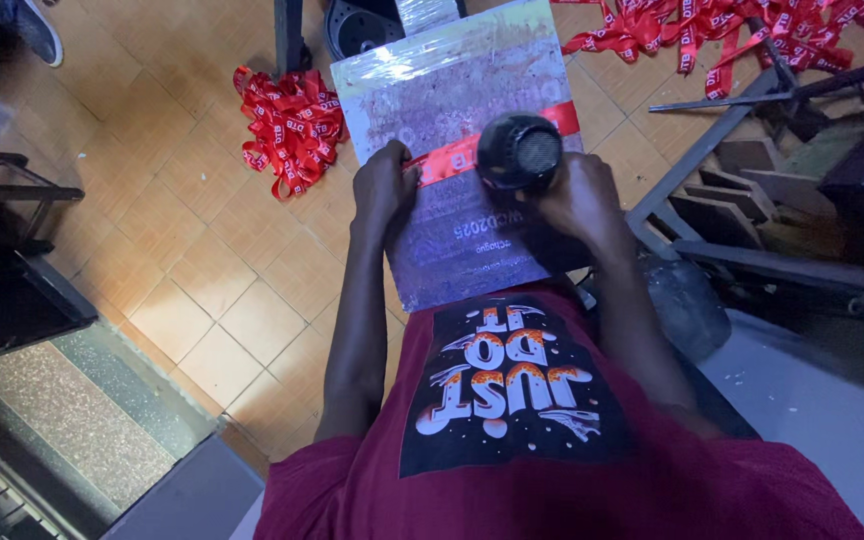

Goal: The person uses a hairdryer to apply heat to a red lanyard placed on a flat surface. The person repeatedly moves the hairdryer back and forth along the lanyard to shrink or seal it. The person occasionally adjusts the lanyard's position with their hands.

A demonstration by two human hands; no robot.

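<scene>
Seated person, head cam looking down over a dark red printed shirt [512, 400]. A board [457, 150] wrapped in clear film rests on the lap, tilted away from the body, far end out over the tiled floor [182, 250].

A red ribbon [447, 157] lies across the board approx. at its middle, running left to right.

L hand [384, 185] sits on the board's left edge, fingers curled down, pinning the ribbon's left end flat. It presses rather than grips; thumb side hidden, so can't tell if anything is pinched.

R hand [577, 200] is closed round the handle of a black heat gun [519, 150], fingers wrapped tight. Gun's round rear grille faces the cam; body sits right over the ribbon, nozzle end hidden, so can't tell if it touches.

Loose pile of red ribbons [292, 125] on the floor left of the board, another heap [752, 30] top right. Metal frame w/ wood offcuts [742, 175] on the right.
</scene>
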